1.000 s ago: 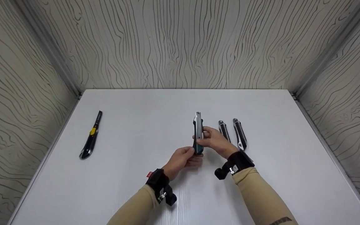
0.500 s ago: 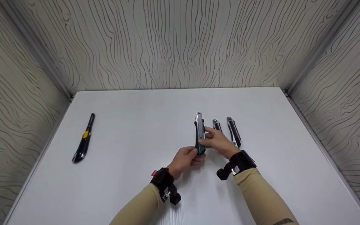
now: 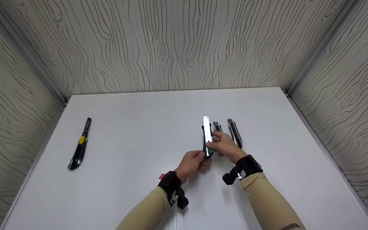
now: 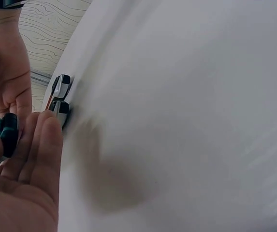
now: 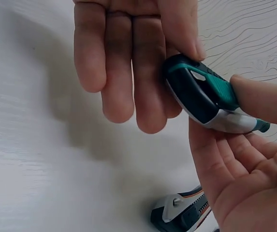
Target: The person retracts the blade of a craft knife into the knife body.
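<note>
Both hands hold one utility knife [image 3: 207, 131] with a black and green body and a bright metal front, raised above the table with its metal end pointing away. My left hand [image 3: 190, 164] pinches its rear end between thumb and fingers, the other fingers stretched out beneath. From the right side, my right hand [image 3: 227, 147] grips the body, its thumb [image 5: 261, 99] on the green part in the right wrist view. In the left wrist view only the dark green rear end [image 4: 7, 133] shows. Two more utility knives, the nearer one [image 3: 217, 126] and the farther one [image 3: 235, 132], lie just beyond my right hand.
A black utility knife with a yellow slider [image 3: 81, 140] lies alone toward the left of the white table [image 3: 133, 134]. Wood-patterned panels [image 3: 171, 44] stand behind the table and along both sides.
The held knife has tilted so its metal front now shines brightly. The head view has shifted, so the table knives appear further left. Both hands keep their hold.
</note>
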{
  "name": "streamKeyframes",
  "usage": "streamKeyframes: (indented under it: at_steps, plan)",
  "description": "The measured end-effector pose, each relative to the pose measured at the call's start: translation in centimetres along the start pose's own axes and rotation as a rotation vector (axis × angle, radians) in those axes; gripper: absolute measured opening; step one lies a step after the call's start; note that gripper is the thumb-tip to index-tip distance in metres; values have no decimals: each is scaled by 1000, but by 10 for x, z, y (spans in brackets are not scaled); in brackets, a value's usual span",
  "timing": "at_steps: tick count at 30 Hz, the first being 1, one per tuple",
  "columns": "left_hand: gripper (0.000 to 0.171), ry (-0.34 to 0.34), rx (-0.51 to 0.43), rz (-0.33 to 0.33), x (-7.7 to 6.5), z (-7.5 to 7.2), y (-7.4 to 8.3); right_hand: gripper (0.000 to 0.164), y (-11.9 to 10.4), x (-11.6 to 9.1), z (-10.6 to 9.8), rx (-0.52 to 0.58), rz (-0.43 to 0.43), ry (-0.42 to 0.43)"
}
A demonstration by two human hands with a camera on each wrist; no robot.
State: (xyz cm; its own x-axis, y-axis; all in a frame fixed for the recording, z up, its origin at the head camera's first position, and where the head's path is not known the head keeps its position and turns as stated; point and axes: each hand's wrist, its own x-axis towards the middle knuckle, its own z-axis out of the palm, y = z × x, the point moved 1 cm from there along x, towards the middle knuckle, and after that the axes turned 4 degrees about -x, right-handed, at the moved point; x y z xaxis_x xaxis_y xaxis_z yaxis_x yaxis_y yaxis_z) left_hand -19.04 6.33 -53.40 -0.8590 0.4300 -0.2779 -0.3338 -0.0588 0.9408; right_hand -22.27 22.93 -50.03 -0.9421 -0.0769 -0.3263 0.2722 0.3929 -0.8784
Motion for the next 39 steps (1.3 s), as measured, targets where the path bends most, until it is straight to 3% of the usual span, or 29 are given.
streamKeyframes:
  at_steps: [7,13,21,31,39]
  plan:
    - [34,67,26,-11,-10,-23,-1,61,5,8,5,-118,23,38]
    - [36,105,26,-4,-19,-37,1,50,6,14,11,-252,12,76]
    - [37,101,5,3,-26,-42,1,49,1,23,22,-508,-22,153]
    - [38,110,18,3,-29,-46,-1,50,-2,24,27,-593,15,222]
    - [37,105,-13,-15,-28,-46,-1,27,-4,22,26,-708,14,253]
